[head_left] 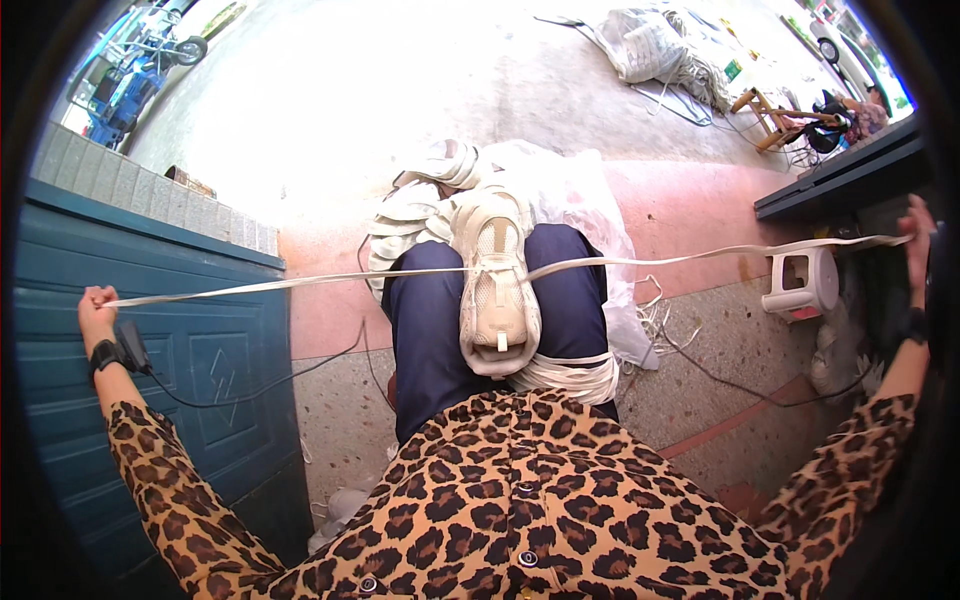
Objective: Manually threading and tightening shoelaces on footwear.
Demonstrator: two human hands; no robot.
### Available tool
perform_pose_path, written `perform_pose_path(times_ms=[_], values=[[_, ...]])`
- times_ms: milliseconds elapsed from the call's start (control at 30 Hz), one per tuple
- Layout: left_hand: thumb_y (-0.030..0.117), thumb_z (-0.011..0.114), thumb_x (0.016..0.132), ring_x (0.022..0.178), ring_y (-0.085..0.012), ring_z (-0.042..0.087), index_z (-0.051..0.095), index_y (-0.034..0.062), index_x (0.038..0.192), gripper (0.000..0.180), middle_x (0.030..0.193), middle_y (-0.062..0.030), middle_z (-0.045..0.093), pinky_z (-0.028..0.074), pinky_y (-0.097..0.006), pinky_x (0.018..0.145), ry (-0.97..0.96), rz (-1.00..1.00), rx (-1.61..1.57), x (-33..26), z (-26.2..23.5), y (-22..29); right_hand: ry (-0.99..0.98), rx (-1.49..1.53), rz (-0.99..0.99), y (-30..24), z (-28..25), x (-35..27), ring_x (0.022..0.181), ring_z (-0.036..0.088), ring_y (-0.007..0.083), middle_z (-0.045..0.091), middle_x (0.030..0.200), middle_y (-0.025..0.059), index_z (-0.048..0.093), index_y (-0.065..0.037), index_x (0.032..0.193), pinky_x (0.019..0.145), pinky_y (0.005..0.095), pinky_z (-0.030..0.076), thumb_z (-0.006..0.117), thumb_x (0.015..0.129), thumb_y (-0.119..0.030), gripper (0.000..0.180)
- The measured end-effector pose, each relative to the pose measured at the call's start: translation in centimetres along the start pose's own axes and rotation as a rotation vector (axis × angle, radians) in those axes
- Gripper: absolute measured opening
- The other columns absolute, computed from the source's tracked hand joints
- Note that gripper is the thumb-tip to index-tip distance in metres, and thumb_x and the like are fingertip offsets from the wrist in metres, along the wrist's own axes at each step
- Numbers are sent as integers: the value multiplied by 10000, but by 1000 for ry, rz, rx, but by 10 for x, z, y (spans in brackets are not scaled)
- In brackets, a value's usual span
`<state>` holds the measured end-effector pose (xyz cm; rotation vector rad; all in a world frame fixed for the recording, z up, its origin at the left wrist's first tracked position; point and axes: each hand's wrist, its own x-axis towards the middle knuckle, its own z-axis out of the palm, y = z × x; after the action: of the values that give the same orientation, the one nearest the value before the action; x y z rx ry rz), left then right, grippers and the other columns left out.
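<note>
A cream sneaker [498, 300] rests on my lap between my thighs, its heel toward me. From its eyelets a white shoelace [660, 259] stretches out to both sides. My left hand [98, 312] is far out at the left, fingers closed around one end of the lace. Far out at the right, my right hand [917, 240] is raised with the other end at its fingers; part of that hand is lost at the dark rim. Looped over my right thigh lies a bundle of white laces [575, 378].
Beyond my knees sit several more pale shoes [412, 215] and a clear plastic bag [585, 195]. A blue door [150, 320] stands close on the left. On the right is a white stool [802, 284]. Dark cables run from both wrists.
</note>
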<state>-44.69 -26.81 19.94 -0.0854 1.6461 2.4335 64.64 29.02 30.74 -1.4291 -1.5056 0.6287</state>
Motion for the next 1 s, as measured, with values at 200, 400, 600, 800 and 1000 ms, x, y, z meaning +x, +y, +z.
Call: perform_pose_path(times_ms=[200,400,600,800,1000], values=[[144,503,902,466,-61,418,461,134,722,184,549,50,413,381,-226,448,-469,-536,219,-140,78,-172,-756,-36,99,11,300,-228,643,561,87,591,715,8,629,-37,928,594,226,458,526,889,-154,161],[304,499,916,488,-56,391,543,94,898,216,571,60,399,330,-197,465,-872,-1021,374,-322,153,-295,-1219,-113,-548,-7,414,-356,1019,524,316,572,1047,166,583,21,825,899,379,409,556,822,-99,124],[203,522,891,575,-46,441,621,33,1019,235,676,9,555,371,-188,545,-1333,-386,904,-375,179,-318,-825,-285,-724,3,451,-354,1049,506,312,571,1062,192,604,15,766,920,402,370,496,744,-95,156],[157,536,861,638,-87,499,615,-9,1050,263,655,-19,567,417,-243,609,-1302,-312,930,-387,169,-322,-808,-410,-746,3,458,-354,1076,474,266,573,1082,143,630,4,786,885,382,354,505,725,-93,170],[140,522,864,621,-148,544,621,-20,963,212,675,-69,598,439,-286,603,-1290,17,1042,-388,155,-330,-848,-490,-787,-1,463,-358,1061,480,240,579,1050,102,633,-24,796,866,367,349,515,716,-72,150]])
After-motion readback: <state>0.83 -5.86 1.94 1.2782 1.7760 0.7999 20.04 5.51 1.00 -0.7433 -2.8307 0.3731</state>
